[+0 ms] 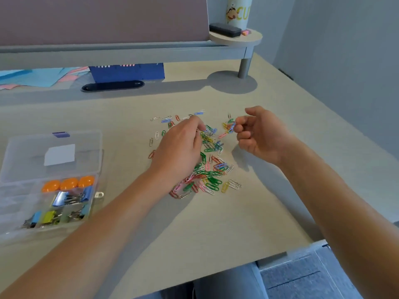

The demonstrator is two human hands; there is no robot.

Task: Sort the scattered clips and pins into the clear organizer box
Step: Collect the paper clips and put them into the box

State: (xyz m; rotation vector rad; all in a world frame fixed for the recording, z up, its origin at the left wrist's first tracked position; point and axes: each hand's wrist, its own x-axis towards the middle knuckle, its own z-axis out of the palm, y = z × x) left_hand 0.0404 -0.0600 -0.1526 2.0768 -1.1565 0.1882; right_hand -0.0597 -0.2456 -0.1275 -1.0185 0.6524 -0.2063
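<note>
While the right hand [259, 134] pinches a few paper clips [231, 127], the left hand [181, 147] picks at the colored clip pile [207, 169] mid-desk [237, 223]. Clear organizer box [51, 190], lid open w/ binder clips [69, 198] & orange pins [69, 184], sits well left; shelf [129, 50] behind.

paper clips [207, 162] lie scattered mid-desk [237, 223]; the open organizer box [51, 184] sits to their left, binder clips [69, 199] in its compartments. behind, a shelf [129, 51] carries a cup [238, 11] and eraser [225, 30].
</note>
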